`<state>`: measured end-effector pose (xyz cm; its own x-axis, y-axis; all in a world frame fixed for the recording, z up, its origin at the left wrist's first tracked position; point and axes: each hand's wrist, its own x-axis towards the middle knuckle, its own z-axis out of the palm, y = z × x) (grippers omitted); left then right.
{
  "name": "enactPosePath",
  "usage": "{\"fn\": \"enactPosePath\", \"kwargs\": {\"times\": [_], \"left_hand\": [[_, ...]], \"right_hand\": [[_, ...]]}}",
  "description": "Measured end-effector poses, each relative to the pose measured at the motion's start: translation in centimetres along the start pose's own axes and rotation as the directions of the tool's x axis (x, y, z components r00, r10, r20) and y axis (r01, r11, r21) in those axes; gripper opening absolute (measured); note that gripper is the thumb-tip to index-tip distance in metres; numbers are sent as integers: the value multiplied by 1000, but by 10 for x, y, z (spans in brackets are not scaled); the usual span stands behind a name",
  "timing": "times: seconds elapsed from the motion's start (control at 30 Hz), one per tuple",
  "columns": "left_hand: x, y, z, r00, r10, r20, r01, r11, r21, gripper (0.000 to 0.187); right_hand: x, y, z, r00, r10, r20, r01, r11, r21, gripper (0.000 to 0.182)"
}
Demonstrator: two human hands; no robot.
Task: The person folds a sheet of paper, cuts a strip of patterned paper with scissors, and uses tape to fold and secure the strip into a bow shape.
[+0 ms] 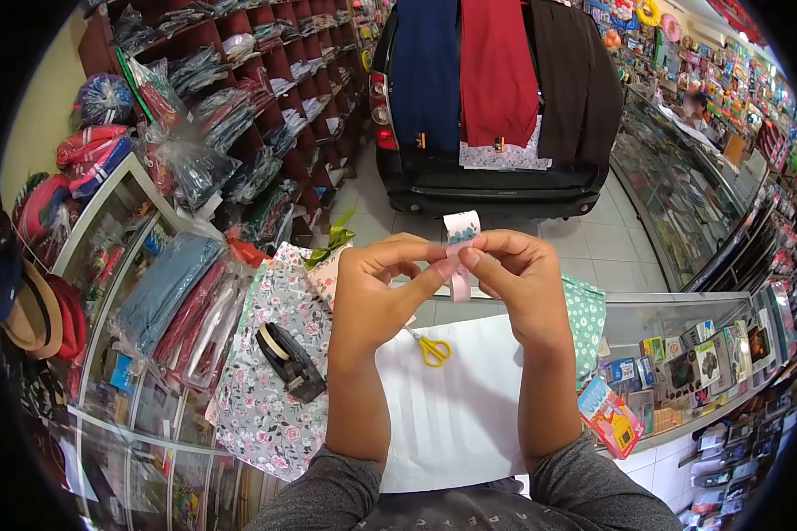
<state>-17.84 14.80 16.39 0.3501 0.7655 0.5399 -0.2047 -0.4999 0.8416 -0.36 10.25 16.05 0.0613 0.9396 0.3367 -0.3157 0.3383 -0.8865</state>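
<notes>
Ribbon folding, mid-step, above the tabletop [452, 416].
Left hand [376, 296] and right hand [518, 283] pinch a pink ribbon [460, 257] between closed fingers, held up over white paper. Next likely needs cutting; scissors [431, 349] lie below.

A shop: dark shelves [266, 80] of packed cloth up left of the hands, tiled floor [584, 239] beyond, glass counters [682, 195] right.
</notes>
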Motion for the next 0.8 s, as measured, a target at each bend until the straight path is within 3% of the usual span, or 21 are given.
{"fn": "enactPosePath", "kwargs": {"times": [0.37,0.43,0.5,0.57,0.67,0.8], "left_hand": [[3,-4,-5,997,-71,-29,73,994,76,14],[4,-10,-8,995,-87,-37,88,996,4,14],[4,-9,-13,989,-133,-63,136,990,42,14],[3,-10,-21,997,-69,-35,73,989,127,13],[-3,1,-28,986,-150,-76,149,989,-15,15],[0,-3,-41,974,-179,-138,176,984,-34,14]], "right_hand": [[9,12,2,999,-48,-21,46,995,-88,14],[12,18,0,999,-30,-17,27,992,-121,14],[14,22,1,995,-92,49,97,989,-113,14],[13,22,2,991,-109,77,118,985,-122,14],[10,15,8,999,-15,40,20,992,-124,14],[16,34,4,991,-132,-12,122,948,-293,14]]}}
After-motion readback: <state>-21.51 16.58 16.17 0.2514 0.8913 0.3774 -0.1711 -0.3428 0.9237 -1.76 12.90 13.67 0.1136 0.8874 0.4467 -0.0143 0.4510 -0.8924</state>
